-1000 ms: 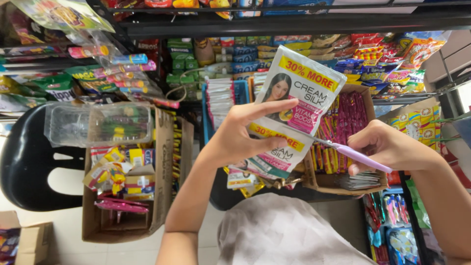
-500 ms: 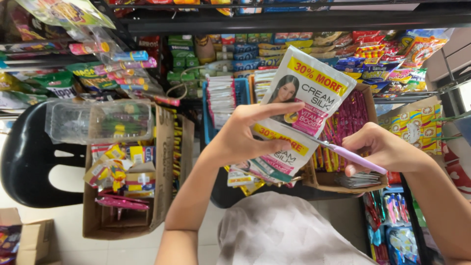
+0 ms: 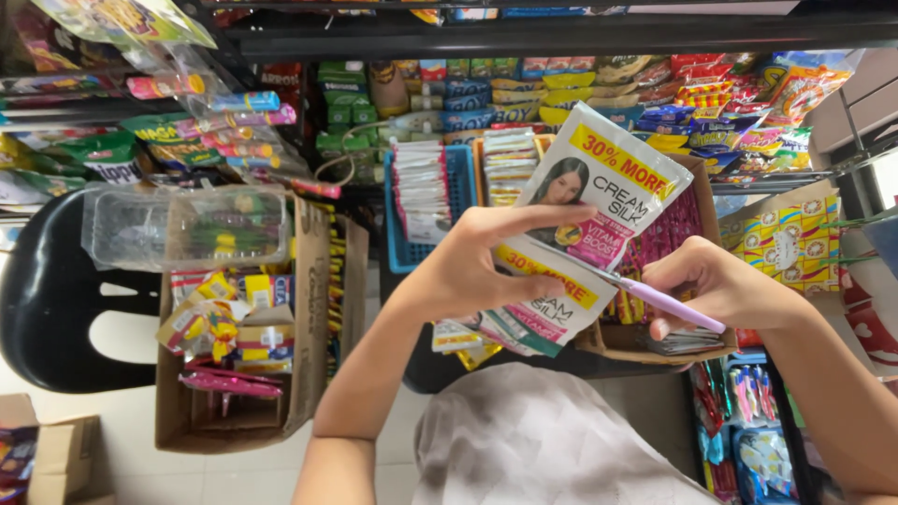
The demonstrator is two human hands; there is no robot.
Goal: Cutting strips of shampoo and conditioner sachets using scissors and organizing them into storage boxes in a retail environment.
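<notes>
Nearest the camera, grey-clad lap (image 3: 552, 440) at bottom centre. Left hand (image 3: 477, 266) raised above it, thumb and fingers pinching a strip of white sachets (image 3: 585, 220); index finger lies across the join between the upper and lower sachet, thumb under the lower one. Strip tilted, upper sachet pointing up-right, further sachets hanging below the hand. Right hand (image 3: 720, 285) just beside the strip on its right, fingers curled tight around lilac-handled scissors (image 3: 655, 299); the tip meets the strip at the join between the two sachets. Blades mostly hidden, cannot tell how far apart.

Left of the arms, open cardboard box (image 3: 309, 309) on the floor with small yellow and red packets inside; clear plastic container (image 3: 187, 224) rests on its top edge. Black plastic chair (image 3: 47, 309) at far left.

Behind the hands, blue basket (image 3: 398, 234) of white sachets and brown cardboard tray (image 3: 702, 201) of pink-red packets. Farthest, shelf (image 3: 561, 37) crowded with colourful snack packs.
</notes>
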